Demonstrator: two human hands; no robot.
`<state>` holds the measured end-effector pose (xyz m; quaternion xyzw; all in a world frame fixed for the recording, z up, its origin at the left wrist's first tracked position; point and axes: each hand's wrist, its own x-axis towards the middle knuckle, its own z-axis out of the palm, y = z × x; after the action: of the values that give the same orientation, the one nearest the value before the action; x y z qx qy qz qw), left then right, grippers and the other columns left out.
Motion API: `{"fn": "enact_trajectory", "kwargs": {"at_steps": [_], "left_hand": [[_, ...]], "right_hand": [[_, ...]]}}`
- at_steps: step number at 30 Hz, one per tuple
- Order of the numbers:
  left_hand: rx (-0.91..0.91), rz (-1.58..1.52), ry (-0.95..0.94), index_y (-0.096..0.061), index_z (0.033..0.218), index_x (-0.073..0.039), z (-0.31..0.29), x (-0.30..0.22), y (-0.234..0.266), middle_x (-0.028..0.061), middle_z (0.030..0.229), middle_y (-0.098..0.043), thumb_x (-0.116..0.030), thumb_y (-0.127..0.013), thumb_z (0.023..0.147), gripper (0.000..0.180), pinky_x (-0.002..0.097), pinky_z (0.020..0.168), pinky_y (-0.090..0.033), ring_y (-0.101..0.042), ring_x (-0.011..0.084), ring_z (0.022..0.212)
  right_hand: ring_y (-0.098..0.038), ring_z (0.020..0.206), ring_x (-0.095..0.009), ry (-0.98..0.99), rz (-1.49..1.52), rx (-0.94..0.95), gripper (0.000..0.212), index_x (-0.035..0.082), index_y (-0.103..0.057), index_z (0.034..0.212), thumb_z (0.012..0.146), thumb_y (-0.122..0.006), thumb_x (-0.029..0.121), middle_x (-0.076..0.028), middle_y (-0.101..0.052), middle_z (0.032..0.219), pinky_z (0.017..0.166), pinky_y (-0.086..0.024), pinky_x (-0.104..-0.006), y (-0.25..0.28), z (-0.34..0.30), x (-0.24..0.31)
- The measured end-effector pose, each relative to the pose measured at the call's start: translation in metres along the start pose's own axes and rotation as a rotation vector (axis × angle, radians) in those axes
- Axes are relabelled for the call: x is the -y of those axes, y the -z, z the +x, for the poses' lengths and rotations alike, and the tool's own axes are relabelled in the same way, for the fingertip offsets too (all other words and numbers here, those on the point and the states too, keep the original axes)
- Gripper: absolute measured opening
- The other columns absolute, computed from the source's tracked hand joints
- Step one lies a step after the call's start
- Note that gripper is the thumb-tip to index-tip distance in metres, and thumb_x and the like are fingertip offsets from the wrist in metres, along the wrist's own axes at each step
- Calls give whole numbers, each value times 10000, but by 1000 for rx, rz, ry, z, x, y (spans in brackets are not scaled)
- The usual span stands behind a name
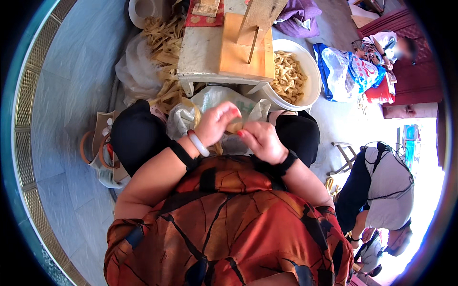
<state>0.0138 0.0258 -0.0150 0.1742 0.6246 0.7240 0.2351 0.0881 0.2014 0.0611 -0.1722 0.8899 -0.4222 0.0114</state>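
Observation:
My left hand (217, 125) is raised over my lap, its fingers curled together toward the right. Facing it, my right hand (265, 142) is closed like a fist, with the thumb pressed along the front. A small tan piece (234, 127) shows between the two hands; what the fingers themselves hold is hidden. Below and behind them, a whitish plastic sack (214, 97) lies open between my knees, with pale yellow strips in it. Beyond the sack stands a low white table (198, 52) bearing a wooden board (232, 55) with an upright block and a thin rod.
Right of the table, a white bucket (313, 78) holds folded yellow pieces. Long yellow strips (164, 43) are heaped at its left. A handled bag (107, 167) stands by my left knee. Blue-and-white bags (350, 71) lie at the right, near a bending person (389, 190) and another seated person (381, 45).

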Motion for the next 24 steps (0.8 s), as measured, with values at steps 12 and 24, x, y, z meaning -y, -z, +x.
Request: {"fn": "enact_trajectory", "kwargs": {"at_steps": [12,24], "left_hand": [[-99,466,-302,-589,936,-36,0,-30,-7,158,799,-650,-186,-545,955,157,356,643,-498,-644,352,750],[175,467,-85,-564,875,-2,17,-71,27,-9,714,-528,-153,-574,953,170,218,599,-395,-447,48,665]], "right_hand": [[-574,655,-366,156,-43,-89,175,40,-491,828,773,-657,37,-138,-554,700,577,-477,-418,-10,12,5],[-627,731,-313,27,-137,-219,142,46,-581,887,770,-633,-14,-112,-612,779,629,-503,-368,43,23,-12]]}}
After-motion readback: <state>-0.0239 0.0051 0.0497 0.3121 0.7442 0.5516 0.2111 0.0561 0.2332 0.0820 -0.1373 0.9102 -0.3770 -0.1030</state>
